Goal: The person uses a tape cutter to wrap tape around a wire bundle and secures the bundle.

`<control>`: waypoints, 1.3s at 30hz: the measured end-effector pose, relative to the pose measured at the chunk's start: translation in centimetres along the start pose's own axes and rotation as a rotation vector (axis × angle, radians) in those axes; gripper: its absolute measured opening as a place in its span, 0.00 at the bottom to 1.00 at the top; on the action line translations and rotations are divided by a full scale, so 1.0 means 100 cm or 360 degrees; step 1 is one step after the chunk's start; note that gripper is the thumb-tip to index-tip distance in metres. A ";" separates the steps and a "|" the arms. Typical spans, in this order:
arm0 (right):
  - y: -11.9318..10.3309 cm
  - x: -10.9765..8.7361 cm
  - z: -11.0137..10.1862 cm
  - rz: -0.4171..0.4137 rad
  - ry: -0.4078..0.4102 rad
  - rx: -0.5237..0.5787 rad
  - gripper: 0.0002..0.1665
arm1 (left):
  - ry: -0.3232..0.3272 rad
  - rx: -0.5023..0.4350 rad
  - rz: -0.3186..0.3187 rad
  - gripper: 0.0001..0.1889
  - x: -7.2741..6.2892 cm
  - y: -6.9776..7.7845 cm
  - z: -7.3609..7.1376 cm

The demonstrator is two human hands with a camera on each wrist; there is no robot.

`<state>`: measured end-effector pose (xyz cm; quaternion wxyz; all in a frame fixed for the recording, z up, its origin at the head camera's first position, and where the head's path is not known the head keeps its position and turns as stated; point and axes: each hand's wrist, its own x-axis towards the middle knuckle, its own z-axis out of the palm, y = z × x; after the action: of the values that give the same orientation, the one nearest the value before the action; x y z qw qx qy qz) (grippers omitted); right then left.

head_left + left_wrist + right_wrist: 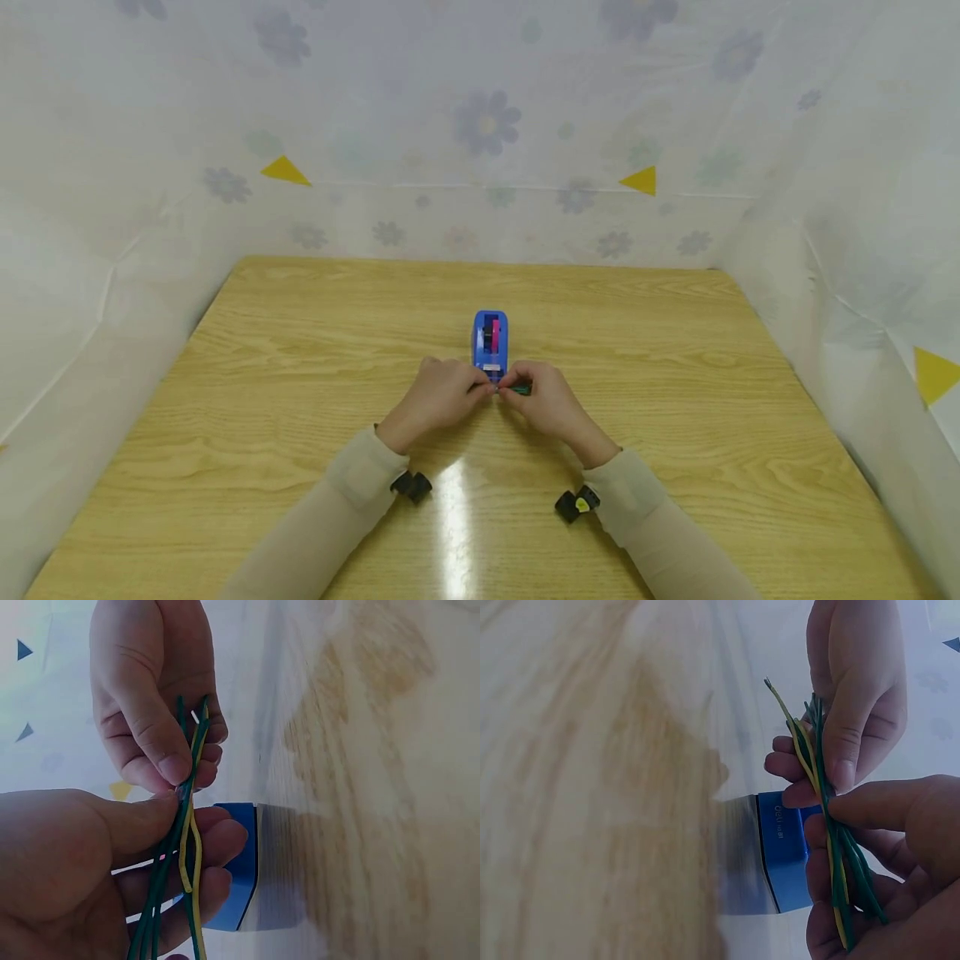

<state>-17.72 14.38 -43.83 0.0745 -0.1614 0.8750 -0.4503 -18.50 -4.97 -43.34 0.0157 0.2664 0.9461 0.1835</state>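
Observation:
A thin bundle of green and yellow wires (198,859) runs between my two hands. My left hand (442,392) pinches it near its middle between thumb and fingers. Right beside that, my right hand (547,398) pinches the same bundle, its fingertips close to the left ones. At the pinch, a small clear, shiny patch (182,793) shows on the wires. The wire ends fan out loosely past both hands. Just beyond the fingertips stands a blue tape dispenser (503,342) with a pink roll (496,335) in it.
The wooden table (300,350) spreads around the hands. Pale flowered sheeting (420,150) hangs behind it and at both sides, with yellow triangles (285,171) on it. Black devices (411,487) sit at both wrists.

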 end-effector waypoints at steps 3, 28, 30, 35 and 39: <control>0.000 0.000 0.000 -0.0015 0.0012 -0.0008 0.04 | -0.0053 0.0017 0.0005 0.14 0.002 0.000 -0.002; 0.000 0.002 -0.001 -0.0082 0.0044 -0.0139 0.03 | 0.0065 -0.0070 0.0056 0.10 0.004 -0.004 0.000; -0.002 0.002 -0.002 -0.0088 0.0019 -0.0149 0.02 | 0.0098 -0.0063 0.0065 0.10 0.003 -0.003 -0.001; -0.005 0.004 -0.004 -0.0051 -0.0040 -0.0117 0.02 | 0.0105 -0.0148 0.0028 0.09 0.002 0.000 -0.001; -0.001 0.005 -0.004 -0.0023 -0.0067 -0.0070 0.03 | 0.0110 -0.0206 -0.0001 0.09 0.001 0.001 0.000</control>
<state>-18.28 14.42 -43.48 0.0861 -0.1786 0.8818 -0.4279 -18.51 -4.84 -43.26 0.0003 0.2579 0.9324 0.2532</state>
